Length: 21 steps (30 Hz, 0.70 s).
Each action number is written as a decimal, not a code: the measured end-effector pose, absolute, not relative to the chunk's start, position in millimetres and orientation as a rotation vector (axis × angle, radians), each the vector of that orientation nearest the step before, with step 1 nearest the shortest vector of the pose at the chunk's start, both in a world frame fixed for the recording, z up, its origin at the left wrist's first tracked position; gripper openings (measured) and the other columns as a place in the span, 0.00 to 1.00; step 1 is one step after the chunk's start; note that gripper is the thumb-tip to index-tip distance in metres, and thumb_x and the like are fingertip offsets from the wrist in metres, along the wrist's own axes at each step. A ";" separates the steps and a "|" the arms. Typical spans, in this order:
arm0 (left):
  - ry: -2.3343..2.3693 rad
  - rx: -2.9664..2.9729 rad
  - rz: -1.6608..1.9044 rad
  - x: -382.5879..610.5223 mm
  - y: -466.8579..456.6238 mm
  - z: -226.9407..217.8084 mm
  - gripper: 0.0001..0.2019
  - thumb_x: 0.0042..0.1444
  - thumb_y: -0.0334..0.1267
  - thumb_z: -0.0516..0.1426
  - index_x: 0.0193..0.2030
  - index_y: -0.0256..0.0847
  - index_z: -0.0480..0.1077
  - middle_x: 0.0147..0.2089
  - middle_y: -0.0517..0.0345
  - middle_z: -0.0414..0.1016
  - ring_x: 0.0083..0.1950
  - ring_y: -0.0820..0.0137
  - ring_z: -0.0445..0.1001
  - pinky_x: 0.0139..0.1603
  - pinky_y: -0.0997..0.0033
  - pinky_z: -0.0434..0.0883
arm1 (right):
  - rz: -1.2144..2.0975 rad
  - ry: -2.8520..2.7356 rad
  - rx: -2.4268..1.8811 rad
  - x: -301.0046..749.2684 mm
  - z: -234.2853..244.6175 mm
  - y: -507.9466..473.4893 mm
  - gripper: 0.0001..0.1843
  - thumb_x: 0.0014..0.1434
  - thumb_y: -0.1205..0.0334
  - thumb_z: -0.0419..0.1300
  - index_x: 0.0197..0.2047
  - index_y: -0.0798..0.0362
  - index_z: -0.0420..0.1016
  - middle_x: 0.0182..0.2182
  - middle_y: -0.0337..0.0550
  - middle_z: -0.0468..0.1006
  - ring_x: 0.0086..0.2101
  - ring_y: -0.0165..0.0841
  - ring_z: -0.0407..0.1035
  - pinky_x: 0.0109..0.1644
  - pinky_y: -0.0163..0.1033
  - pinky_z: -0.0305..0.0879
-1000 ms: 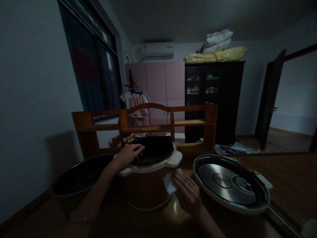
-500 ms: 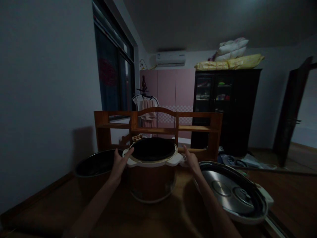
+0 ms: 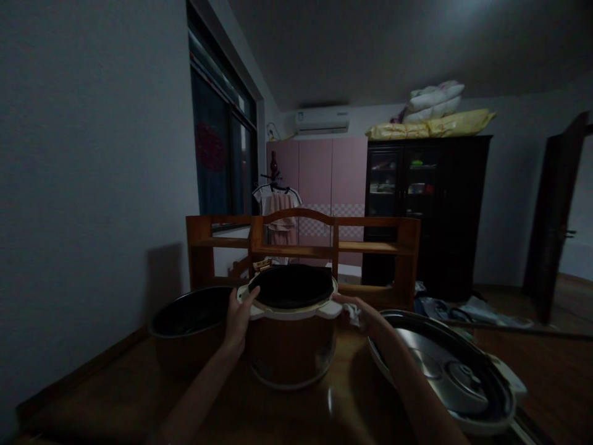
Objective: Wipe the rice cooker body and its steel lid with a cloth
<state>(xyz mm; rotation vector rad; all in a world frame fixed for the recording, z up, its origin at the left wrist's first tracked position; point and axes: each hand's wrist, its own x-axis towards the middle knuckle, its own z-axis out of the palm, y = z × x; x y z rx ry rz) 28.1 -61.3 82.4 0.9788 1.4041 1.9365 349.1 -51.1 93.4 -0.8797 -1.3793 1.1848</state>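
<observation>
A rice cooker body with a brown wall and a pale rim stands on the wooden table in front of me, its dark inside facing up. My left hand grips the left side of its rim, thumb on top. At the right side, my right hand holds a crumpled white cloth or tissue, with a finger reaching to the rim's handle. A dark inner pot stands to the left of the cooker. To the right lies the round lid, its metal underside up, partly behind my right forearm.
A wooden shelf rack stands along the table's far side. The white wall and a window are on the left. Beyond are a pink wardrobe, a dark cabinet and a door.
The view has shifted, so things sit slightly lower and further right. My right hand has turned from thumb up to a finger stretched toward the cooker's rim. My left hand keeps its grip.
</observation>
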 end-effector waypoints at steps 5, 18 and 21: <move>1.391 0.934 2.025 30.5 -53.5 77.7 0.41 0.53 0.54 0.62 0.70 0.37 0.56 0.70 0.43 0.60 0.70 0.55 0.60 0.69 0.59 0.56 | 1.398 -1.246 -0.867 333.2 83.9 -50.5 0.14 0.68 0.53 0.59 0.44 0.57 0.74 0.36 0.39 0.77 0.31 0.28 0.72 0.35 0.36 0.72; 1.251 0.918 2.118 21.3 -33.7 70.8 0.31 0.54 0.49 0.60 0.63 0.40 0.65 0.66 0.48 0.67 0.65 0.59 0.67 0.65 0.63 0.62 | 1.450 -1.016 -0.860 318.8 75.6 -58.1 0.12 0.67 0.55 0.60 0.45 0.56 0.74 0.38 0.40 0.77 0.31 0.28 0.72 0.34 0.36 0.72; 1.184 0.941 2.075 11.5 -21.7 69.8 0.30 0.52 0.48 0.61 0.61 0.38 0.68 0.61 0.47 0.72 0.59 0.59 0.72 0.59 0.62 0.67 | 1.442 -0.994 -0.876 314.0 70.1 -66.2 0.12 0.67 0.55 0.61 0.40 0.57 0.74 0.32 0.36 0.76 0.27 0.26 0.70 0.30 0.33 0.69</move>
